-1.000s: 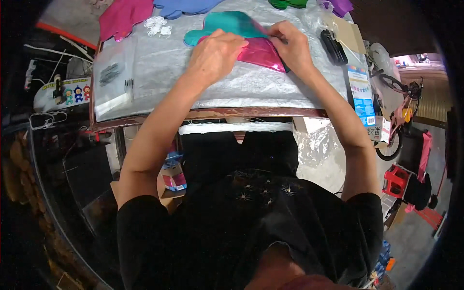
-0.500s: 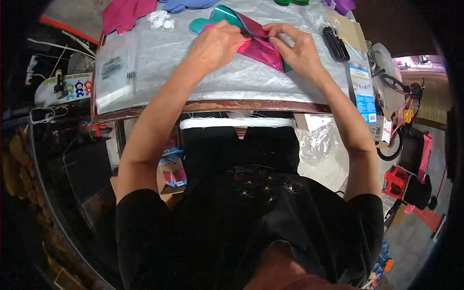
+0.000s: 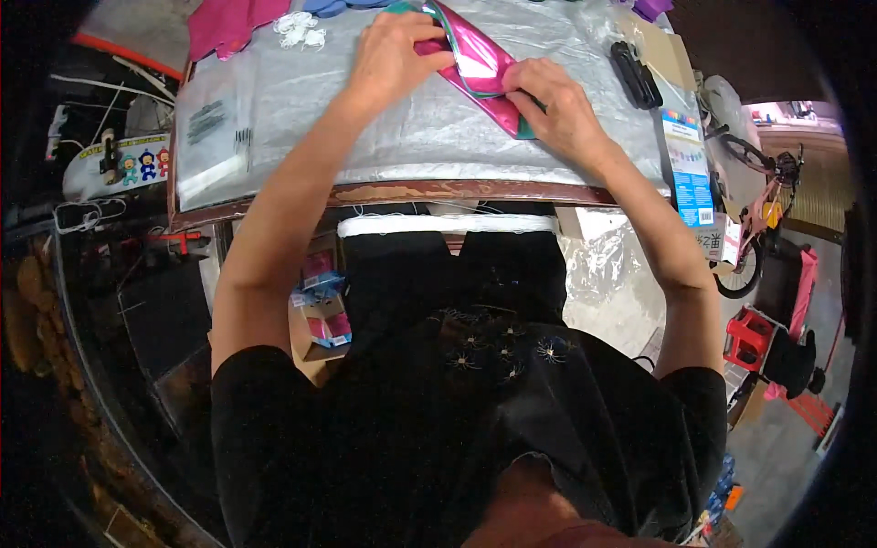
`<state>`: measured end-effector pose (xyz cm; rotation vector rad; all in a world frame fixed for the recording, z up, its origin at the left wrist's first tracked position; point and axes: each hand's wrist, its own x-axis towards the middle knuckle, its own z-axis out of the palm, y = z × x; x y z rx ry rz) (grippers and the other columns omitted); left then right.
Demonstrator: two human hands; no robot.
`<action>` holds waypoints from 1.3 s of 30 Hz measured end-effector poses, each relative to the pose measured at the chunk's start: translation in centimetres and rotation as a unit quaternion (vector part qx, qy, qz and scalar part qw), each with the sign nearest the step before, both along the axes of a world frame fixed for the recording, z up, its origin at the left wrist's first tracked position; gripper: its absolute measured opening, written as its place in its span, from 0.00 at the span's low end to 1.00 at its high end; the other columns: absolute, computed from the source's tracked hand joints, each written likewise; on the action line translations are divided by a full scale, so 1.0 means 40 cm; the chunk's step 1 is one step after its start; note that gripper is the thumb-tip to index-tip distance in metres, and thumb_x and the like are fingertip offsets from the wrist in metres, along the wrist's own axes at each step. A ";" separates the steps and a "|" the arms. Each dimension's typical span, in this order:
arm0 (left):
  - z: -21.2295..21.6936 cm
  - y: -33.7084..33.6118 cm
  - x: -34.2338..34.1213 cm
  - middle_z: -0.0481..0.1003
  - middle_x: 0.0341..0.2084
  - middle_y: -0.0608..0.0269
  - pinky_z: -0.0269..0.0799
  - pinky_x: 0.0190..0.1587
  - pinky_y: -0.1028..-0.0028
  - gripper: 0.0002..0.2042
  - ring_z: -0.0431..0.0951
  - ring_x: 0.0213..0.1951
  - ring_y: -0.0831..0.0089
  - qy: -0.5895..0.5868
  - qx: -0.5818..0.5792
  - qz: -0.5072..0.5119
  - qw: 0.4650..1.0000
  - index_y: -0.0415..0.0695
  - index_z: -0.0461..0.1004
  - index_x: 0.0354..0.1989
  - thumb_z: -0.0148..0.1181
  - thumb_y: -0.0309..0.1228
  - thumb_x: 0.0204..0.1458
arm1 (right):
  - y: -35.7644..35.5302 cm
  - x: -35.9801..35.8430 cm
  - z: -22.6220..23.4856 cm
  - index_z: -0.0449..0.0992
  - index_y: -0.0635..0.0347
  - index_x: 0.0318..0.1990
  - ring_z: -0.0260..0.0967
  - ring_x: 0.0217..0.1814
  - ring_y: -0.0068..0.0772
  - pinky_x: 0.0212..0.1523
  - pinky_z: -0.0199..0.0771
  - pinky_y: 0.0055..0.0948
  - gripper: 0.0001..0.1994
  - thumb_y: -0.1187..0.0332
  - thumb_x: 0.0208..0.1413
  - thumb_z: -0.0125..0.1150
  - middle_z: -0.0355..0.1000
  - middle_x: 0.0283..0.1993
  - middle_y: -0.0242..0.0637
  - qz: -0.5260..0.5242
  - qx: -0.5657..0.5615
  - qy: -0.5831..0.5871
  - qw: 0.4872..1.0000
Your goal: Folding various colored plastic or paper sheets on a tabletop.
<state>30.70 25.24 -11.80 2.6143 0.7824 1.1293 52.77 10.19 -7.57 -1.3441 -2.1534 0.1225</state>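
A shiny pink sheet with green edges (image 3: 480,62), perhaps foil, lies partly folded over itself at the far middle of the table. My left hand (image 3: 388,59) has its thumb and bent fingers round the left side of the sheet. On the sheet's right side, my right hand (image 3: 559,105) pinches the curled edge between thumb and fingers. The upper layer bows up between my two hands, and a pink strip shows beneath it. Part of a green piece sticks out behind my left fingers.
A silvery cover lies over the table (image 3: 338,194). On its left are a clear bag (image 3: 215,137), white string (image 3: 300,32) and magenta pieces (image 3: 233,26). To the right are a black stapler-like tool (image 3: 635,75), brown card (image 3: 665,50) and a blue-and-white package (image 3: 690,169).
My left hand has moved a little up and left. The sheet's upper layer has turned, showing more of its shiny pink face. My right hand stays near the same place, its fingers more curled.
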 end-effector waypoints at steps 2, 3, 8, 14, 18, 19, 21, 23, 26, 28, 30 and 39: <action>0.007 0.031 0.014 0.81 0.45 0.59 0.73 0.52 0.63 0.18 0.77 0.46 0.56 0.041 -0.056 -0.034 0.997 0.45 0.83 0.45 0.71 0.39 0.47 | -0.010 -0.011 0.000 0.77 0.65 0.40 0.74 0.45 0.49 0.48 0.75 0.40 0.08 0.81 0.52 0.65 0.77 0.43 0.43 -0.007 0.002 -0.012 1.000; 0.014 0.048 0.022 0.81 0.46 0.59 0.73 0.53 0.63 0.19 0.77 0.46 0.57 0.062 -0.083 -0.050 0.993 0.46 0.83 0.46 0.72 0.40 0.46 | -0.011 -0.018 -0.001 0.77 0.65 0.39 0.74 0.44 0.49 0.47 0.75 0.40 0.08 0.80 0.52 0.65 0.76 0.42 0.43 -0.018 0.004 -0.012 1.000; 0.051 0.116 0.062 0.81 0.43 0.58 0.74 0.49 0.65 0.14 0.79 0.44 0.58 0.089 -0.143 -0.150 0.974 0.44 0.82 0.43 0.70 0.36 0.49 | -0.018 -0.053 -0.009 0.77 0.66 0.37 0.74 0.45 0.49 0.45 0.76 0.42 0.06 0.79 0.51 0.64 0.75 0.40 0.44 -0.066 0.013 -0.029 0.997; 0.079 0.157 0.119 0.78 0.32 0.56 0.73 0.42 0.70 0.18 0.79 0.36 0.67 0.141 -0.218 -0.231 0.938 0.39 0.80 0.42 0.70 0.34 0.42 | -0.029 -0.076 -0.028 0.78 0.67 0.36 0.74 0.45 0.48 0.43 0.78 0.42 0.05 0.80 0.51 0.62 0.75 0.40 0.43 -0.099 0.038 -0.063 0.992; 0.083 0.152 0.120 0.79 0.36 0.53 0.74 0.46 0.67 0.21 0.79 0.39 0.63 0.130 -0.219 -0.225 0.940 0.40 0.80 0.45 0.71 0.36 0.41 | -0.032 -0.089 -0.030 0.78 0.67 0.35 0.74 0.44 0.48 0.42 0.79 0.42 0.05 0.80 0.50 0.60 0.75 0.40 0.43 -0.124 0.040 -0.095 0.987; 0.090 0.139 0.121 0.80 0.38 0.51 0.74 0.47 0.66 0.22 0.80 0.41 0.62 0.120 -0.220 -0.222 0.942 0.40 0.80 0.47 0.71 0.36 0.42 | -0.034 -0.087 -0.030 0.78 0.67 0.35 0.74 0.43 0.48 0.42 0.79 0.42 0.05 0.80 0.50 0.60 0.75 0.40 0.43 -0.127 0.040 -0.093 0.987; 0.074 0.116 0.111 0.77 0.46 0.48 0.71 0.54 0.68 0.26 0.77 0.48 0.61 0.074 -0.200 -0.166 0.963 0.43 0.74 0.54 0.69 0.36 0.44 | -0.034 -0.088 -0.029 0.79 0.67 0.35 0.74 0.42 0.49 0.42 0.79 0.42 0.05 0.79 0.51 0.59 0.75 0.39 0.43 -0.126 0.043 -0.089 0.987; 0.065 0.081 0.100 0.70 0.61 0.40 0.65 0.66 0.71 0.37 0.72 0.63 0.58 -0.021 -0.158 -0.056 0.986 0.48 0.63 0.69 0.66 0.35 0.47 | -0.031 -0.087 -0.030 0.79 0.67 0.35 0.74 0.42 0.49 0.42 0.78 0.42 0.05 0.79 0.51 0.59 0.75 0.38 0.43 -0.123 0.049 -0.082 0.988; 0.074 -0.023 0.094 0.77 0.46 0.52 0.72 0.52 0.68 0.17 0.77 0.48 0.58 -0.070 -0.175 -0.075 0.979 0.44 0.75 0.50 0.66 0.31 0.51 | -0.035 -0.082 -0.035 0.79 0.67 0.34 0.74 0.42 0.49 0.42 0.78 0.42 0.05 0.80 0.51 0.59 0.75 0.38 0.44 -0.121 0.057 -0.071 0.989; 0.078 -0.076 0.098 0.81 0.39 0.58 0.76 0.45 0.67 0.08 0.80 0.41 0.58 -0.096 -0.181 -0.082 0.975 0.41 0.81 0.40 0.65 0.29 0.53 | -0.039 -0.080 -0.034 0.79 0.68 0.35 0.74 0.43 0.49 0.42 0.79 0.42 0.05 0.80 0.51 0.59 0.74 0.38 0.44 -0.127 0.046 -0.064 0.989; 0.061 -0.113 0.103 0.80 0.36 0.58 0.76 0.43 0.67 0.06 0.80 0.39 0.57 -0.045 -0.141 -0.118 0.982 0.41 0.80 0.38 0.63 0.27 0.54 | -0.036 -0.085 -0.030 0.79 0.68 0.35 0.74 0.43 0.49 0.42 0.79 0.43 0.05 0.80 0.51 0.59 0.74 0.38 0.44 -0.127 0.044 -0.060 0.989; 0.033 -0.142 0.101 0.79 0.33 0.60 0.78 0.43 0.61 0.04 0.79 0.40 0.57 -0.013 -0.069 -0.098 0.993 0.43 0.80 0.34 0.65 0.28 0.51 | 0.002 -0.031 0.006 0.78 0.68 0.31 0.76 0.31 0.45 0.34 0.76 0.40 0.05 0.74 0.52 0.67 0.77 0.31 0.43 -0.119 -0.043 0.024 0.992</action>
